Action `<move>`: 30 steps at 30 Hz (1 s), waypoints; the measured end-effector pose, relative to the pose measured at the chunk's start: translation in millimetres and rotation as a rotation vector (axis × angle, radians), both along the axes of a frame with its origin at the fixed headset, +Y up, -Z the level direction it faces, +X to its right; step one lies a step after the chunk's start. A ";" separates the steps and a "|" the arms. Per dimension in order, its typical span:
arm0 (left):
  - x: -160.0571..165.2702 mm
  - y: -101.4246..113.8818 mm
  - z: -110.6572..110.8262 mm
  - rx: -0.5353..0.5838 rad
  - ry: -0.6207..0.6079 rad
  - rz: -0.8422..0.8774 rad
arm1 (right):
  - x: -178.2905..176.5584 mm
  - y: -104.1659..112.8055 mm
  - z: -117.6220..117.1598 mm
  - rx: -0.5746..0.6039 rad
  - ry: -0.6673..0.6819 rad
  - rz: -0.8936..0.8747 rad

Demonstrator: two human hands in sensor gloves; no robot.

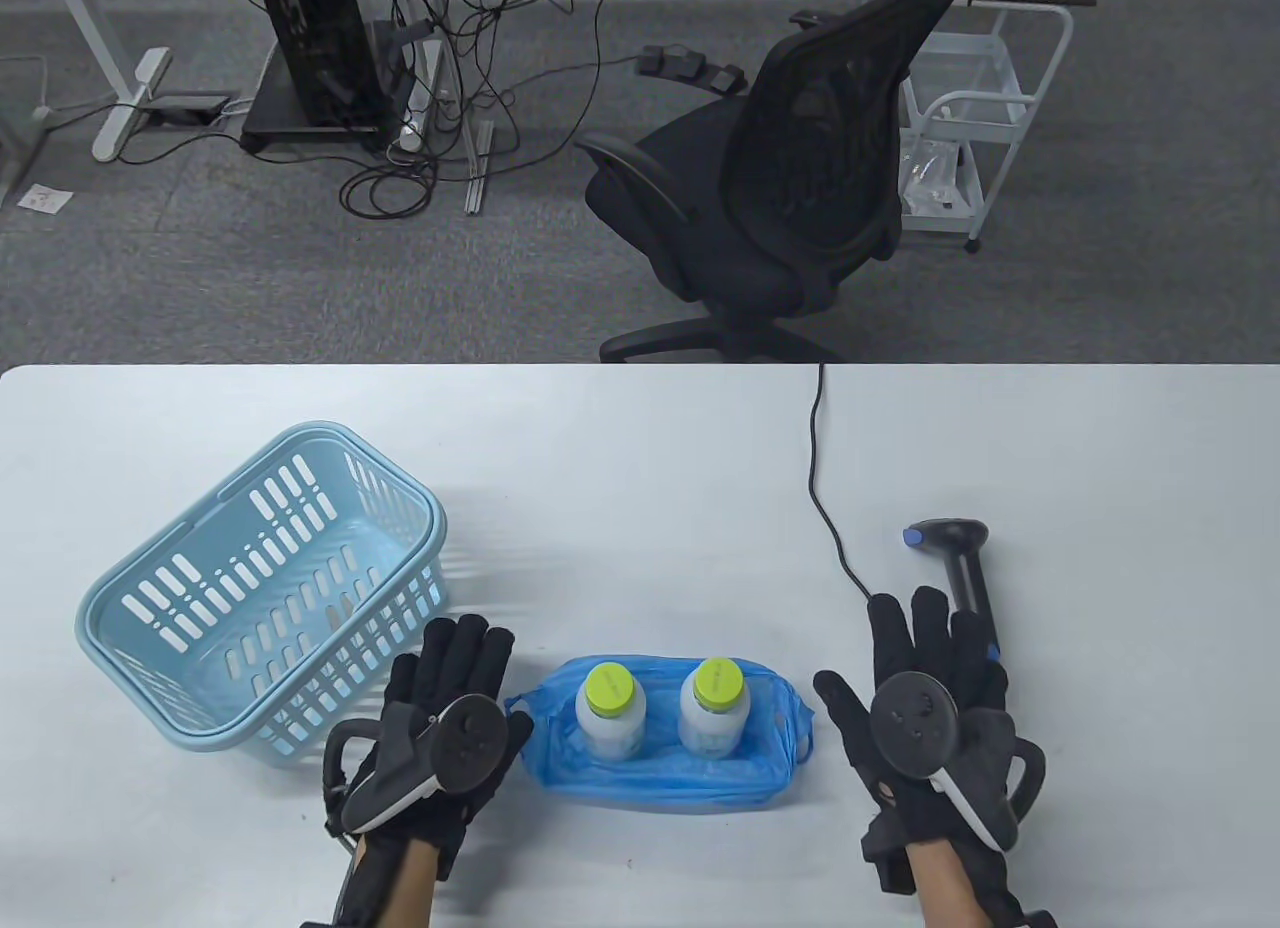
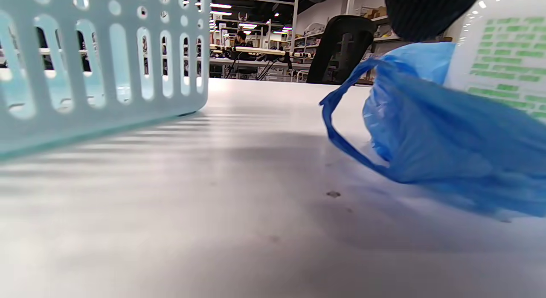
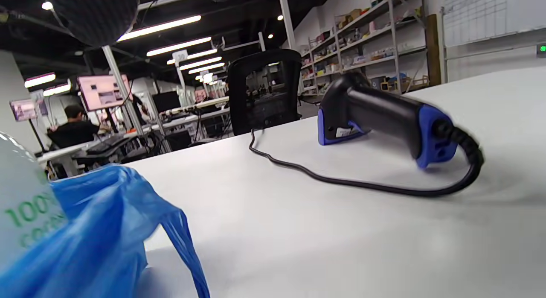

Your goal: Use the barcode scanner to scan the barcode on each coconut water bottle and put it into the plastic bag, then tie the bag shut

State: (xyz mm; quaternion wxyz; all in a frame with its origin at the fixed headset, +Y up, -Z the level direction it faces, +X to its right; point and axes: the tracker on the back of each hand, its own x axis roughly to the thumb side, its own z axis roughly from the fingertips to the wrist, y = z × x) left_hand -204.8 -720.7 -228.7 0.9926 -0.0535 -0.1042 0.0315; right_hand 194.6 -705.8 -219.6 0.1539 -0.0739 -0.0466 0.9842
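Two white coconut water bottles with lime caps, one on the left [image 1: 610,713] and one on the right [image 1: 714,708], stand upright inside the blue plastic bag [image 1: 665,773] near the table's front edge. The bag's mouth is slumped low around them, with its handles [image 2: 341,135] lying loose. My left hand [image 1: 445,713] lies flat and open on the table just left of the bag. To the right of the bag, apart from it, my right hand [image 1: 925,678] also lies flat and open. The black and blue barcode scanner [image 1: 960,568] lies on the table beyond my right fingertips [image 1: 928,608].
A light blue slotted basket [image 1: 260,588] stands at the left, beside my left hand. The scanner's black cable [image 1: 825,508] runs over the table's far edge. A black office chair [image 1: 770,198] stands beyond the table.
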 end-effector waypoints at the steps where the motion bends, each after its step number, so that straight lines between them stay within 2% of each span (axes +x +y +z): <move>1: -1.9 -1.0 -0.9 -0.005 0.002 0.006 | 2.1 -3.4 -2.7 -0.025 0.006 -0.024; 2: -3.8 -2.4 -2.4 -0.018 -0.001 0.014 | 6.0 -6.1 -4.5 -0.067 0.020 -0.041; 4: -6.3 -6.2 -5.0 -0.040 0.008 0.025 | 11.4 -12.1 -7.1 -0.040 0.034 -0.051; 5: -7.7 -9.5 -7.4 -0.066 -0.002 0.027 | 13.5 -17.6 -9.3 -0.072 0.055 -0.054; 8: -10.9 -22.8 -13.4 -0.159 -0.022 0.086 | 14.7 -34.6 -14.9 -0.202 0.082 -0.026; 12: -14.5 -38.7 -21.1 -0.296 -0.045 0.286 | 6.1 -58.1 -21.9 -0.403 0.240 -0.036; 14: -13.4 -43.0 -24.8 -0.335 -0.048 0.305 | 1.7 -63.9 -23.9 -0.450 0.287 -0.071; 18: -9.4 -46.2 -28.8 -0.339 -0.048 0.282 | -10.5 -68.0 -26.5 -0.468 0.354 -0.095; 21: -11.5 -42.4 -28.5 -0.281 -0.039 0.329 | -16.4 -70.4 -27.9 -0.441 0.312 -0.037; 23: -15.7 -39.2 -28.1 -0.272 -0.029 0.370 | -14.2 -64.9 -28.1 -0.376 0.264 -0.061; 26: -26.2 -30.9 -25.7 -0.293 -0.023 0.522 | -2.4 -53.0 -26.2 -0.305 0.219 -0.134; 29: -35.9 -16.2 -19.6 -0.310 -0.050 0.747 | 13.9 -41.6 -22.2 -0.293 0.220 -0.272; 30: -38.6 -8.0 -16.4 -0.305 -0.067 0.835 | 22.5 -32.9 -19.1 -0.268 0.243 -0.366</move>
